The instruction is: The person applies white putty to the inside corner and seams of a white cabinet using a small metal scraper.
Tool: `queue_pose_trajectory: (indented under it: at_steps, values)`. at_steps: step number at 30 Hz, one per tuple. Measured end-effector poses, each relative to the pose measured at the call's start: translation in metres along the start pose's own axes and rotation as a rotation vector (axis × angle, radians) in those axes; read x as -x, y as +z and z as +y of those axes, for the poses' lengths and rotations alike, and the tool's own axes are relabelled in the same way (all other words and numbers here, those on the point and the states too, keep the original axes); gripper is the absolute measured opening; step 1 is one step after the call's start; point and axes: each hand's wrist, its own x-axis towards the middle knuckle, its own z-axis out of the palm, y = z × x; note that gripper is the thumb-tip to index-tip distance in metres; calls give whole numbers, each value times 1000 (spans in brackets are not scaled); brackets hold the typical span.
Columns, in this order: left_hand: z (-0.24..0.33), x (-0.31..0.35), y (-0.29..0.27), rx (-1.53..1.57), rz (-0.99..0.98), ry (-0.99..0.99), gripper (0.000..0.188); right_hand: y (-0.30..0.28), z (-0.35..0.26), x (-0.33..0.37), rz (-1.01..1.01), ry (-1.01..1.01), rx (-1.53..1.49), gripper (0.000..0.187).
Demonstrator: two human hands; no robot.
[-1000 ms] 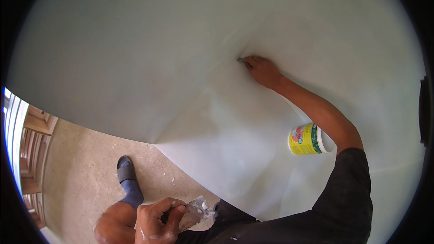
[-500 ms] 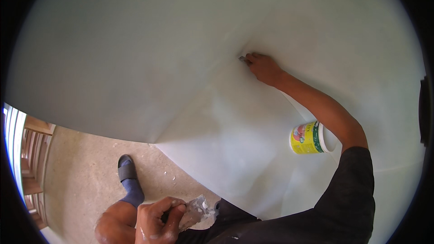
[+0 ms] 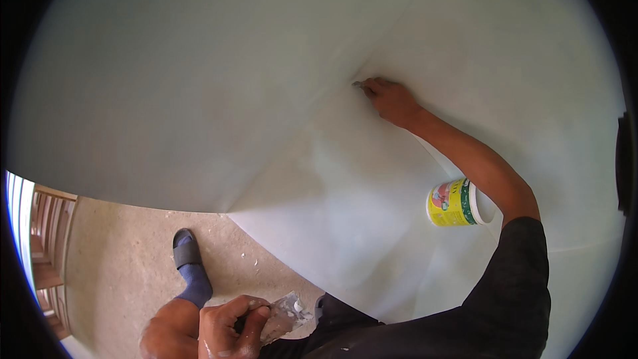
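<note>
My right hand (image 3: 397,104) reaches far out to the seam where the large pale panels meet. Its fingers pinch a small scraper (image 3: 359,84), whose tip touches or nearly touches the surface at that seam; most of the tool is hidden in the grip. Low in the view, near my knee, my left hand (image 3: 229,329) grips a putty knife (image 3: 287,314) with a flat, greyish, see-through-looking blade. White putty (image 3: 297,306) clings to that blade, and white smears mark the fingers. The knife's handle is mostly covered by the hand.
A yellow, green and white putty tub (image 3: 450,203) stands on the pale panel (image 3: 332,226) beneath my right forearm. My foot in a dark slide sandal (image 3: 187,249) rests on the concrete floor (image 3: 126,259), which has white crumbs. Brown wooden slatted pieces (image 3: 53,239) are at the far left.
The scraper's tip in my right hand has shifted and turned slightly. My left hand, with the putty knife, has dropped a little. The tub has not moved.
</note>
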Motion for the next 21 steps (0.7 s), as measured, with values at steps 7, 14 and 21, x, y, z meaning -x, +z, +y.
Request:
queue_pose_trajectory:
  at_steps: [7,14,21]
  values:
    - [1,-3,2,19,-12,-8,7,7,-3,-7,-14,-4,81,38]
    - [3,-5,4,13,-6,-32,7,5,-10,-11,-26,15,87,32]
    - [13,-4,-6,8,-89,-33,20,-10,-6,-24,65,-34,149,14]
